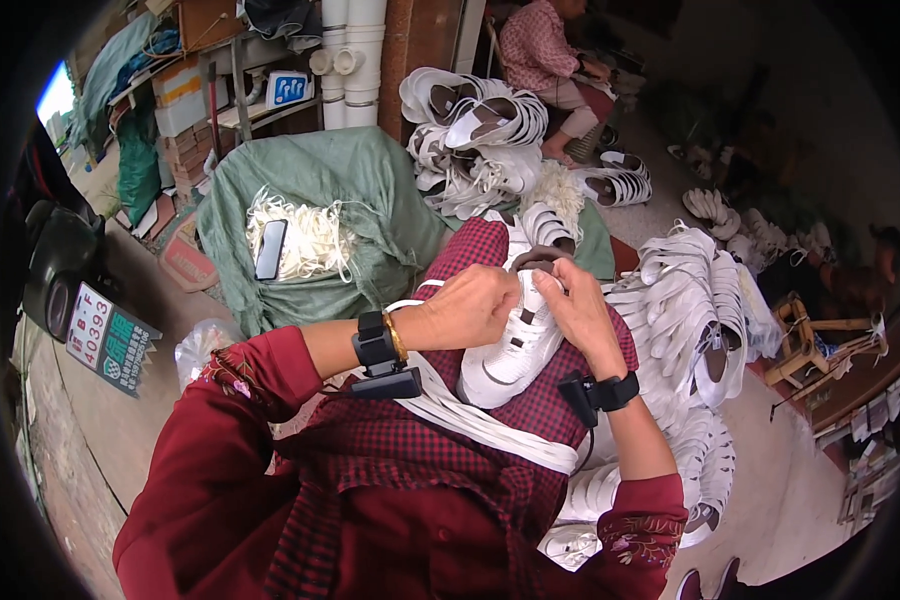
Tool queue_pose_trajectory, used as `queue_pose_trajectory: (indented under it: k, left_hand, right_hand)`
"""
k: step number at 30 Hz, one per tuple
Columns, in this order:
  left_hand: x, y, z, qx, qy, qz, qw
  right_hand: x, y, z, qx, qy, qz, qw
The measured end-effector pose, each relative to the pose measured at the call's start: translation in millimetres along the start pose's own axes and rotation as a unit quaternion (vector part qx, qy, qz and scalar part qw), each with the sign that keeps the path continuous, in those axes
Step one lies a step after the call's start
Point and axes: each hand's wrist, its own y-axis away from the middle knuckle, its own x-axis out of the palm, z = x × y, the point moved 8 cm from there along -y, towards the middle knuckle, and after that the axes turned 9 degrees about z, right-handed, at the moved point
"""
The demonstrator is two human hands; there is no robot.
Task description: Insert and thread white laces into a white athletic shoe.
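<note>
A white shoe [510, 362] with a dark lining lies on my lap, its toe toward me. My right hand [582, 308] grips its upper near the collar, thumb over the tongue. Beside the lace holes, my left hand [473, 306] is closed in a pinch; a white shoelace [402, 304] shows by it, though its fingertips are mostly hidden. A bundle of long white laces [490, 428] stretches over the checked red apron [390, 460] on my lap. Dark bands with small boxes are strapped on both my wrists.
Ahead on the left, a green cloth-covered mound [360, 180] bears a heap of white laces [315, 240] and a phone [270, 250]. White shoe uppers [670, 300] are piled along my right side, others [490, 130] ahead. A seated person [540, 50] is at the back; a wooden chair [820, 335] lies right.
</note>
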Motion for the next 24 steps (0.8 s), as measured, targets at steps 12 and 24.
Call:
queue_pose_trajectory:
  k: [12, 24]
  left_hand:
    - [3, 2, -4, -0.014, 0.091, -0.088, 0.992]
    - [-2, 2, -8, -0.050, 0.033, -0.052, 0.997]
  right_hand:
    - [-1, 2, 0, -0.033, -0.051, 0.003, 0.998]
    - [5, 4, -12, -0.009, -0.146, 0.011, 0.989]
